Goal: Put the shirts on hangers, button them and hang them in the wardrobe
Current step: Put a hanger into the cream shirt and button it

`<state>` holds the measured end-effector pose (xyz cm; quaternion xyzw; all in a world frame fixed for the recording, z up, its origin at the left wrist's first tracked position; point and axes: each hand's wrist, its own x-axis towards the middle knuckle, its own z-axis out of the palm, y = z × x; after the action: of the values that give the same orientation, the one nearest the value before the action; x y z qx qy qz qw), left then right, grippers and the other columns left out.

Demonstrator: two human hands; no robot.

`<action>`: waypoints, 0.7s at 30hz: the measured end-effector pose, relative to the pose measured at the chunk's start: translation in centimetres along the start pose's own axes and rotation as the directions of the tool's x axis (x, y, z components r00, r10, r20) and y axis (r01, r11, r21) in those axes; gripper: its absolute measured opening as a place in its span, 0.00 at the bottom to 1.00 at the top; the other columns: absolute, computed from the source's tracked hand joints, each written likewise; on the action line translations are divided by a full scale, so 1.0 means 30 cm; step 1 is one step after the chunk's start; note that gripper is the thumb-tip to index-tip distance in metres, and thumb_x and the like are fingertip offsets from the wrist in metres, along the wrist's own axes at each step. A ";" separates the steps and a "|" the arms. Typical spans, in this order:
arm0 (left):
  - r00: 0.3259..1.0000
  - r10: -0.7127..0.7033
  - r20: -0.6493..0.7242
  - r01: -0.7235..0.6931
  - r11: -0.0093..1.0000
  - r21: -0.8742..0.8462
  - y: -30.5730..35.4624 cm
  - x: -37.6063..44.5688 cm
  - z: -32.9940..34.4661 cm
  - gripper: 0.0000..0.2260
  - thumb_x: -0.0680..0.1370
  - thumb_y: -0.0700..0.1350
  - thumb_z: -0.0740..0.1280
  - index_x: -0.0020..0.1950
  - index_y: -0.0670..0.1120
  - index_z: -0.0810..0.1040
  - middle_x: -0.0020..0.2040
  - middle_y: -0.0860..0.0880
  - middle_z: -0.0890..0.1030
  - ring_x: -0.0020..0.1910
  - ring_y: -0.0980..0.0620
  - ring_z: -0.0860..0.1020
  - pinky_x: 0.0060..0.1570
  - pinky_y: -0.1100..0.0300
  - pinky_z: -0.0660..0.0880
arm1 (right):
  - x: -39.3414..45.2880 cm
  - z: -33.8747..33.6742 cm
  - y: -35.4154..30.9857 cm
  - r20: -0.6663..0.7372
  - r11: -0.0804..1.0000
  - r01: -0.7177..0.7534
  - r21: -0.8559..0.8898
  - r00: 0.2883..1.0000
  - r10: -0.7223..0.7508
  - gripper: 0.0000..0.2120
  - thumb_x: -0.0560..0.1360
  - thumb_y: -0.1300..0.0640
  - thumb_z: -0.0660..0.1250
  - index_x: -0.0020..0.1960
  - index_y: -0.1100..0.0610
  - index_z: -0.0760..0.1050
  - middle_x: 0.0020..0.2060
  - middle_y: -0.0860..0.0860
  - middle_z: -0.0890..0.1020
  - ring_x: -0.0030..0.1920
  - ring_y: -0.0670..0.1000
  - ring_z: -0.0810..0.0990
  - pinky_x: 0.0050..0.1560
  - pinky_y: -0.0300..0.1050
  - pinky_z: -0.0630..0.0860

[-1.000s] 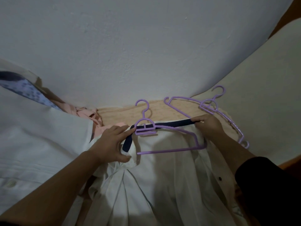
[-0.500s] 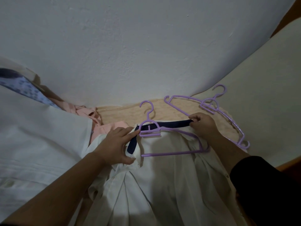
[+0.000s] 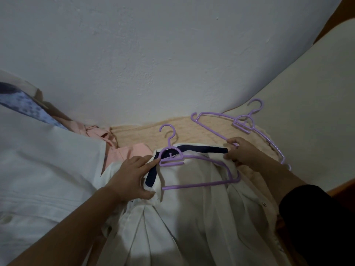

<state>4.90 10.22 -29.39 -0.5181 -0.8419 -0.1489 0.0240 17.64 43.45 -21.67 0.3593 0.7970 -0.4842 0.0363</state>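
Note:
A white shirt [image 3: 192,217] with a dark navy collar band [image 3: 201,149] lies spread on the bed in front of me. A purple hanger [image 3: 172,156] lies in its neck opening, hook pointing away from me, its lower bar showing on the cloth. My left hand [image 3: 130,177] grips the left end of the collar, fingers on the navy band and thumb under the cloth. My right hand [image 3: 242,152] pinches the right end of the collar at the hanger's shoulder.
Spare purple hangers [image 3: 242,123] lie on a beige cloth [image 3: 138,135] beyond my right hand. A pink garment [image 3: 126,150] and a large white garment [image 3: 42,169] lie to the left. A white wall [image 3: 153,54] rises just behind the bed.
Both hands have drawn the collar a little to the right and further over the hanger's shoulders. The hanger has shifted slightly rightward with it.

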 end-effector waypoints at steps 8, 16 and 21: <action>1.000 0.013 -0.004 -0.013 1.000 -0.004 0.017 0.007 -0.004 0.46 0.62 0.66 0.68 0.75 0.51 0.61 0.65 0.50 0.72 0.54 0.51 0.70 0.52 0.55 0.69 | 0.007 0.030 -0.023 -0.090 0.978 0.045 0.205 0.996 -0.027 0.16 0.75 0.72 0.56 0.56 0.61 0.77 0.40 0.60 0.77 0.27 0.55 0.76 0.29 0.44 0.78; 1.000 -0.007 -0.024 0.006 1.000 -0.030 0.015 0.007 -0.013 0.46 0.61 0.66 0.69 0.76 0.51 0.59 0.64 0.49 0.73 0.52 0.52 0.69 0.51 0.56 0.66 | 0.028 0.016 -0.005 -0.038 0.999 0.025 -0.039 0.999 -0.026 0.21 0.69 0.69 0.70 0.59 0.54 0.78 0.47 0.57 0.79 0.37 0.52 0.76 0.37 0.43 0.75; 1.000 0.014 -0.011 -0.015 1.000 -0.013 0.029 0.005 -0.003 0.46 0.61 0.66 0.69 0.75 0.51 0.60 0.66 0.49 0.72 0.54 0.52 0.69 0.52 0.55 0.69 | 0.028 0.023 0.020 -0.120 0.998 0.064 -0.018 0.991 -0.065 0.22 0.71 0.74 0.64 0.61 0.58 0.78 0.47 0.55 0.80 0.36 0.49 0.75 0.36 0.32 0.73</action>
<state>5.58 10.68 -29.08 -0.5235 -0.8370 -0.1574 0.0263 17.19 43.51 -22.82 0.3615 0.8123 -0.4570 -0.0250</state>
